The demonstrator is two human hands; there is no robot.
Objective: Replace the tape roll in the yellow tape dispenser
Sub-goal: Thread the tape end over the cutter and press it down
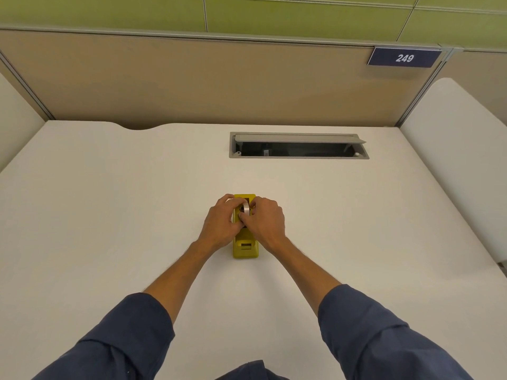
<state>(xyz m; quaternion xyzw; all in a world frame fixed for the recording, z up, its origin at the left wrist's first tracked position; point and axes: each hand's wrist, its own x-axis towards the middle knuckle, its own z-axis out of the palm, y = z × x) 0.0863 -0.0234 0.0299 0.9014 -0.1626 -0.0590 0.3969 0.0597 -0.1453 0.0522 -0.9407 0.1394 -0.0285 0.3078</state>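
Observation:
The yellow tape dispenser point(245, 248) stands on the white desk point(109, 201), its cutter end towards me. A clear tape roll point(246, 208) sits upright in the dispenser's slot. My left hand point(222, 223) grips the roll from the left side. From the right, my right hand point(264, 220) pinches the same roll, fingers on its rim. Both hands cover the middle of the dispenser, so how deep the roll sits is hidden.
A grey cable hatch point(299, 146) with its lid up is set into the desk behind the dispenser. Beige partition panels close off the back, with a blue sign point(404, 57) reading 249. White side panels stand left and right.

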